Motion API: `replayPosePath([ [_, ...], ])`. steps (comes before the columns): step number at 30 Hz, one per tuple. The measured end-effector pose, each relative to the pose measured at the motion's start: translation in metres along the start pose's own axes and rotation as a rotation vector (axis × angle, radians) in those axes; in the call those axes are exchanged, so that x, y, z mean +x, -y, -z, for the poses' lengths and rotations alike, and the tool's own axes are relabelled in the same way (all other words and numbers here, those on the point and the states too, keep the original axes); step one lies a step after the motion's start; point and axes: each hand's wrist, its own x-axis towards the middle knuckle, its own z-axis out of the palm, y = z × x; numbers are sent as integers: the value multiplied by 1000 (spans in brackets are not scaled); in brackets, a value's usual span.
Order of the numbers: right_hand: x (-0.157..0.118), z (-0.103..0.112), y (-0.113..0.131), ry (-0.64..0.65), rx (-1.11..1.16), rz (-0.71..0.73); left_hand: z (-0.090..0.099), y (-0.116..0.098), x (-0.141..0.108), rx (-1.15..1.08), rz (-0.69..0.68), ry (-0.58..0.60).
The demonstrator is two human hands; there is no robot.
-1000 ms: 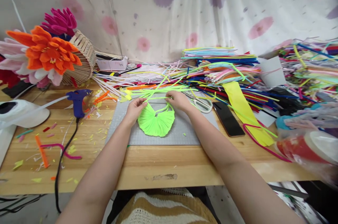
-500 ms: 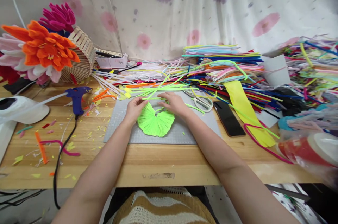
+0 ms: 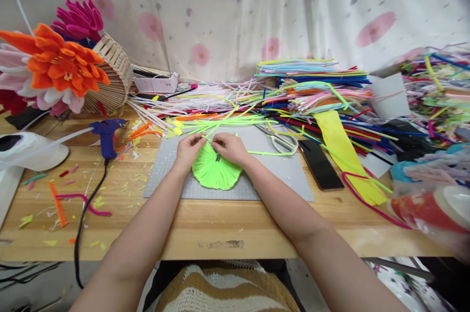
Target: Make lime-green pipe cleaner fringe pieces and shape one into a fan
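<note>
A bright green, round, pleated piece (image 3: 216, 173) made of pipe cleaners lies over the grey mat (image 3: 163, 170). My left hand (image 3: 190, 149) pinches its upper left edge, fingers closed. At the upper right of the piece, my right hand (image 3: 230, 148) has its fingers drawn together around something green that its own fingers mostly hide. One green strip (image 3: 271, 153) stretches out to the right from beside my right hand. Loose green pipe cleaners (image 3: 227, 123) lie just beyond both hands.
Scissors (image 3: 283, 142) and a phone (image 3: 320, 165) lie to the right, near a yellow strip (image 3: 340, 155). A blue glue gun (image 3: 107, 138) stands left with its black cord. Piled pipe cleaners (image 3: 323, 82) line the back; a flower basket (image 3: 114, 72) sits back left.
My right hand has moved slightly left and its fingers have closed near the top of the green piece. The green strip beside it now lies more level. The view has shifted slightly.
</note>
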Motion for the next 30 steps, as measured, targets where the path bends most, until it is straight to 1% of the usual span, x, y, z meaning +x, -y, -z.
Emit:
replayPosePath([
  [4,-1,-1,2,-5,59,-26,-1,-7,-2,-7,47,-10],
  [7,-1,-2,3,9,88,-11,-1,-11,-3,-14,61,-21],
  [11,2,-4,3,-20,135,-43,-2,-12,-4,-59,80,-14],
  [14,4,-5,4,-40,146,-78,-3,-12,-4,-77,67,7],
  [18,5,-7,5,-63,121,-49,-4,-12,-4,-77,36,8],
  [26,3,-8,7,-56,172,-80,-3,-12,-1,-75,27,-18],
  [30,3,-10,5,-30,210,-59,-2,-11,0,-99,20,-22],
])
